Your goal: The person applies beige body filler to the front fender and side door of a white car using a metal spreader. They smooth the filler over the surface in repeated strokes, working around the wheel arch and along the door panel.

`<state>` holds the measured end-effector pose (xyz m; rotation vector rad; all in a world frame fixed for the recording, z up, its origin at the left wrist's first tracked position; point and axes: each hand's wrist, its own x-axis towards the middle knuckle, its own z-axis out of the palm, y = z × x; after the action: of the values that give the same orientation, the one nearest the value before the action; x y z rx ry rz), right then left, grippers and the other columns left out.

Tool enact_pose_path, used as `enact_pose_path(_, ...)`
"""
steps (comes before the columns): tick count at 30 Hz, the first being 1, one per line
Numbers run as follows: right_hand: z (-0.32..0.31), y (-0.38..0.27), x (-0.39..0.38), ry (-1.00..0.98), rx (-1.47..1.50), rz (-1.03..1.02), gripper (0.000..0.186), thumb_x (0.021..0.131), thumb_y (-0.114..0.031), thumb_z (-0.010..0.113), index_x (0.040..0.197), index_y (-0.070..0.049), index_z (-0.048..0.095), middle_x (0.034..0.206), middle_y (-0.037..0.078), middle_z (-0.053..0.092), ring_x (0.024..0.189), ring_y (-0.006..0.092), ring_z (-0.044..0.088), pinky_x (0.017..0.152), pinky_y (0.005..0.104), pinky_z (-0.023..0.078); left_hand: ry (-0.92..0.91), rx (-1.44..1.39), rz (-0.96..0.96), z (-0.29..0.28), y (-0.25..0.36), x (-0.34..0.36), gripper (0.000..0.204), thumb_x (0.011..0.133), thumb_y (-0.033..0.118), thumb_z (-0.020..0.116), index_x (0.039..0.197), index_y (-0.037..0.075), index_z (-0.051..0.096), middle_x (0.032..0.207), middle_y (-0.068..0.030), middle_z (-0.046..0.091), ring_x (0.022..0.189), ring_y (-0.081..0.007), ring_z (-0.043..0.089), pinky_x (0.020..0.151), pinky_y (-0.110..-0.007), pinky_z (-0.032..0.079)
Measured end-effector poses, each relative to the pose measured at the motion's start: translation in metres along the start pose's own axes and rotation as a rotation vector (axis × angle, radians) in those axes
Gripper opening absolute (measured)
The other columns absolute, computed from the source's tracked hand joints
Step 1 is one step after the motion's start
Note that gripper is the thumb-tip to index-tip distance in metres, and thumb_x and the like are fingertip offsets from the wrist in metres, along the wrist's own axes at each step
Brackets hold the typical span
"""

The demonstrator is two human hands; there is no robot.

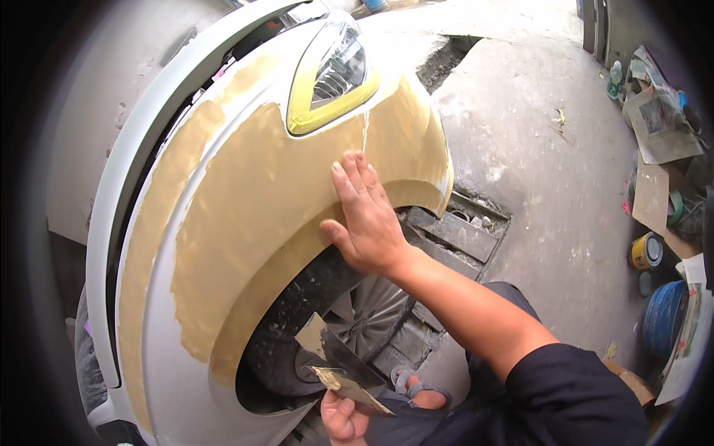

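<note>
Lying nearly flat, the right hand rests palm down on the fender, fingers straight and close together, thumb spread, grasping nothing. Its heel sits over the wheel arch edge, and its fingertips point up toward the headlight, well short of the yellow tape that rims it. The fender fills the view's left and middle, tan filler across it ending in ragged borders against pale paint; the raised hood curves along its far left edge, a dark gap between. Low down, the left hand is closed on the lower plate, thumb on top, with putty along the plate's upper edge. Just above is the upper plate, dark with a tan smear; whether the fingers hold it too, I cannot tell. Both plates stand out before the wheel, near the arch's lower edge. Right of the fender, past the floor channel, the floor runs broad to the cardboard, tin and blue bucket along the side.
</note>
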<state>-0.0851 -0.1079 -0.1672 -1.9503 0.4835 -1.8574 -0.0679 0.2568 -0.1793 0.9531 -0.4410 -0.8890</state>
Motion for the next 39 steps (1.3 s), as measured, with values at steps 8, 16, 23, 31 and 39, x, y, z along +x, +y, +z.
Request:
enact_pose_path(8,0.015,0.03,0.043,-0.007,0.073,0.092,0.078,0.105,-0.043,0.053,0.16,0.005,0.027,0.163,0.036,0.03,0.155,0.0528,0.021,0.126,0.0598,0.015,0.028,-0.074,-0.059,-0.005,-0.004,-0.007,0.049,0.094,-0.008,0.058,0.142,-0.005,0.055,0.136,-0.0223,0.066,0.125,-0.0356,0.066,0.11,-0.05,0.052)
enact_pose_path(16,0.039,-0.021,0.056,-0.126,-0.035,-0.21,0.084,0.102,-0.047,0.057,0.163,0.0,0.024,0.17,0.032,0.017,0.159,0.0487,0.011,0.128,0.0589,0.009,0.04,-0.015,-0.261,-0.01,-0.01,-0.015,0.045,0.1,-0.001,0.053,0.145,-0.008,0.051,0.138,-0.0202,0.064,0.127,-0.0351,0.063,0.113,-0.051,0.048)
enact_pose_path(23,0.048,-0.066,0.104,-0.291,-0.112,-0.539,0.076,0.108,-0.051,0.043,0.162,0.0,0.028,0.165,0.025,0.035,0.156,0.0431,0.029,0.128,0.0566,0.016,-0.004,0.03,-0.24,-0.01,-0.051,-0.009,0.044,0.107,0.009,0.058,0.148,-0.004,0.052,0.141,-0.0063,0.063,0.128,-0.0141,0.058,0.112,-0.031,0.043)
enact_pose_path(31,0.071,-0.157,0.083,-0.565,0.043,-0.828,0.065,0.107,-0.043,0.052,0.157,-0.003,0.038,0.156,0.024,0.05,0.15,0.0412,0.042,0.127,0.0545,0.023,0.018,-0.008,-0.215,0.011,-0.059,-0.002,0.045,0.106,0.009,0.059,0.149,-0.003,0.051,0.137,-0.0044,0.065,0.123,-0.0108,0.057,0.11,-0.029,0.043)
enact_pose_path(39,0.048,-0.16,0.104,-1.134,0.743,-0.653,0.037,0.077,0.005,0.07,0.114,0.0,0.065,0.089,0.013,0.073,0.068,0.0289,0.069,0.064,0.0392,0.059,0.123,-0.119,-0.377,0.038,0.035,-0.055,0.044,0.106,0.009,0.058,0.148,-0.002,0.053,0.136,-0.0063,0.065,0.126,-0.0138,0.057,0.11,-0.032,0.043)
